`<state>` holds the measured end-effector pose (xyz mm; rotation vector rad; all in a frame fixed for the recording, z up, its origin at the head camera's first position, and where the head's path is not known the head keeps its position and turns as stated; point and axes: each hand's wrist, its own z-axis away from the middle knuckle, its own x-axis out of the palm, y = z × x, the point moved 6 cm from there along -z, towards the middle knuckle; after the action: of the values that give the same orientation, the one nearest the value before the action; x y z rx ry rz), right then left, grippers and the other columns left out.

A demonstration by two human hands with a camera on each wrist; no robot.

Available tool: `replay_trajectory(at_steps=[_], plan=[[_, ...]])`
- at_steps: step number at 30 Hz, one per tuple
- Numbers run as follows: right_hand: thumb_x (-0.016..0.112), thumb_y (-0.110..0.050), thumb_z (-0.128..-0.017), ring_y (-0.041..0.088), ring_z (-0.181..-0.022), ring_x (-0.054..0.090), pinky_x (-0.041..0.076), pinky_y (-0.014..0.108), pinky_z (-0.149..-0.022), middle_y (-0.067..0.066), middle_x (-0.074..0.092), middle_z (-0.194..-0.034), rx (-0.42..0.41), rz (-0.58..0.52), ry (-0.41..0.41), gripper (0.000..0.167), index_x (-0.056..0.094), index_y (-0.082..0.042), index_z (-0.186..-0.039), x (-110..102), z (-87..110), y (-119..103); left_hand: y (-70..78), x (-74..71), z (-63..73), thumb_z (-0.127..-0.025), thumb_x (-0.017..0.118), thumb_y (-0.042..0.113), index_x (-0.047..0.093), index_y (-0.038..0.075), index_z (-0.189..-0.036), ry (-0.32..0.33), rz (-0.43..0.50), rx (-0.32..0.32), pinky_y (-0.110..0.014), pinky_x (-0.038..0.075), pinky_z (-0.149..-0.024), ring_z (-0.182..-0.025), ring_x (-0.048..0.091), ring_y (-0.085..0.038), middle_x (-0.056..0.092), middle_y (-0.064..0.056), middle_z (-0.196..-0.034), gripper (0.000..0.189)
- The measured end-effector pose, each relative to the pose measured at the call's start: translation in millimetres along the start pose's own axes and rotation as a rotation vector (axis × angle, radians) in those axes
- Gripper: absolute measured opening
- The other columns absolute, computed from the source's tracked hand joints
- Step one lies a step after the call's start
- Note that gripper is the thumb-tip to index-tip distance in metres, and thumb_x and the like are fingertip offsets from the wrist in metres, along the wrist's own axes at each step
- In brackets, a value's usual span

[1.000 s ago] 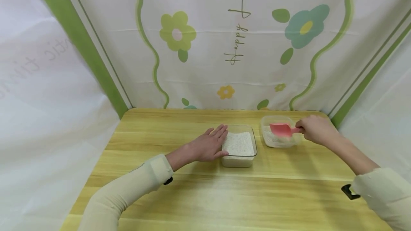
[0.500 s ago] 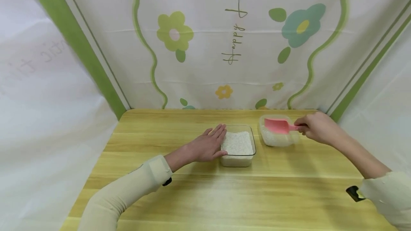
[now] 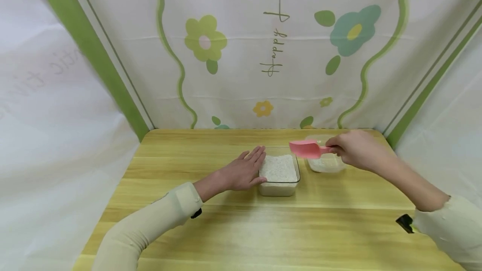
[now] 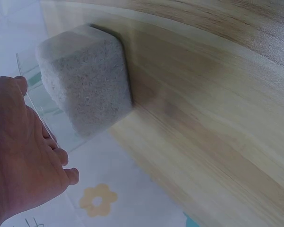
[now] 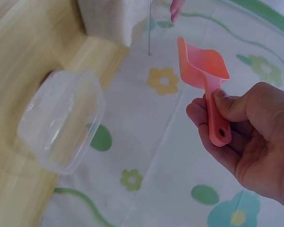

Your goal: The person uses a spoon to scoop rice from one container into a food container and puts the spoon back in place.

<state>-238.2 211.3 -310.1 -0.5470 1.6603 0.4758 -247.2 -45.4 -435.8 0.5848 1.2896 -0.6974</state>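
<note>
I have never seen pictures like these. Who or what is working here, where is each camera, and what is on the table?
There is no machine here: a person works bare-handed. The wide pictures come from a camera worn on the head, looking down. The two smaller ones come from cameras on the wrists, each facing its own hand. On the wooden table stand a glass container with white, grainy material and, to its right, a clear plastic tub with some white material too. The left hand rests against the glass container. The right hand holds a pink scoop, raised above the table; I cannot tell whether anything is in it.
</note>
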Motion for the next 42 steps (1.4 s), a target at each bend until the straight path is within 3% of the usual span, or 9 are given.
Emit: replay_trajectory(at_steps=[7, 15, 21, 25, 34, 38, 42], plan=[[0.075, 0.000, -0.081, 0.008, -0.053, 0.040, 0.035, 0.028, -0.052, -0.012, 0.055, -0.058, -0.096, 0.067, -0.017, 0.030, 0.062, -0.022, -0.066, 1.4, -21.7, -33.1, -0.9, 0.0, -0.3, -0.105, 0.023, 0.060, 0.004, 0.003, -0.160, -0.004, -0.019, -0.007, -0.046, 0.016, -0.126, -0.157, -0.003, -0.024, -0.002, -0.014, -0.169, 0.082], [0.068, 0.015, -0.069, 0.012, -0.051, 0.049, 0.039, 0.028, -0.045, -0.005, 0.060, -0.062, -0.202, 0.245, -0.012, 0.030, 0.065, -0.014, -0.068, 10.0, -34.8, -56.8, -0.5, 1.0, -2.6, -0.104, 0.024, 0.061, 0.006, 0.004, -0.161, -0.026, -0.029, -0.011, -0.046, 0.016, -0.126, -0.157, -0.001, -0.024, -0.002, -0.012, -0.169, 0.082], [0.061, 0.017, -0.068, 0.009, -0.050, 0.031, 0.027, 0.023, -0.044, -0.004, 0.049, -0.054, -0.266, 0.373, 0.007, 0.033, 0.054, -0.015, -0.059, 17.7, -46.2, -71.2, -1.9, 1.3, -3.2, -0.104, 0.025, 0.061, 0.009, 0.004, -0.161, -0.037, -0.038, -0.025, -0.047, 0.016, -0.126, -0.157, -0.002, -0.024, -0.001, -0.012, -0.169, 0.082], [0.059, 0.018, -0.067, 0.009, -0.054, 0.020, 0.019, 0.023, -0.046, -0.004, 0.044, -0.051, -0.287, 0.385, 0.011, 0.038, 0.047, -0.016, -0.055, 22.0, -57.1, -75.2, -2.7, -0.1, -3.6, -0.104, 0.025, 0.061, 0.009, 0.004, -0.161, -0.045, -0.048, -0.031, -0.047, 0.016, -0.126, -0.157, -0.002, -0.024, -0.001, -0.012, -0.169, 0.082], [0.070, 0.011, -0.075, 0.009, -0.053, 0.022, 0.031, 0.024, -0.041, -0.006, 0.044, -0.050, -0.291, 0.412, -0.047, 0.041, 0.048, -0.017, -0.054, 50.2, -72.6, -71.5, -1.4, -0.1, -3.5, -0.104, 0.024, 0.061, 0.008, 0.005, -0.161, -0.043, -0.068, -0.022, -0.046, 0.016, -0.126, -0.157, -0.001, -0.024, 0.000, -0.013, -0.169, 0.082], [0.074, 0.003, -0.077, 0.008, -0.051, 0.029, 0.038, 0.025, -0.041, -0.005, 0.053, -0.054, -0.313, 0.402, -0.072, 0.033, 0.056, -0.017, -0.059, 62.1, -79.3, -73.8, -2.0, -0.9, -3.3, -0.104, 0.025, 0.061, 0.010, 0.004, -0.161, -0.038, -0.068, -0.026, -0.046, 0.016, -0.126, -0.157, 0.000, -0.024, 0.001, -0.012, -0.169, 0.082], [0.073, 0.005, -0.076, 0.010, -0.051, 0.039, 0.042, 0.028, -0.044, -0.002, 0.059, -0.060, -0.274, 0.334, -0.113, 0.025, 0.062, -0.014, -0.063, 69.9, -84.9, -70.2, -1.9, -2.3, -3.5, -0.104, 0.026, 0.061, 0.012, 0.003, -0.160, -0.032, -0.061, -0.016, -0.046, 0.018, -0.125, -0.157, 0.002, -0.025, 0.003, -0.014, -0.169, 0.082]])
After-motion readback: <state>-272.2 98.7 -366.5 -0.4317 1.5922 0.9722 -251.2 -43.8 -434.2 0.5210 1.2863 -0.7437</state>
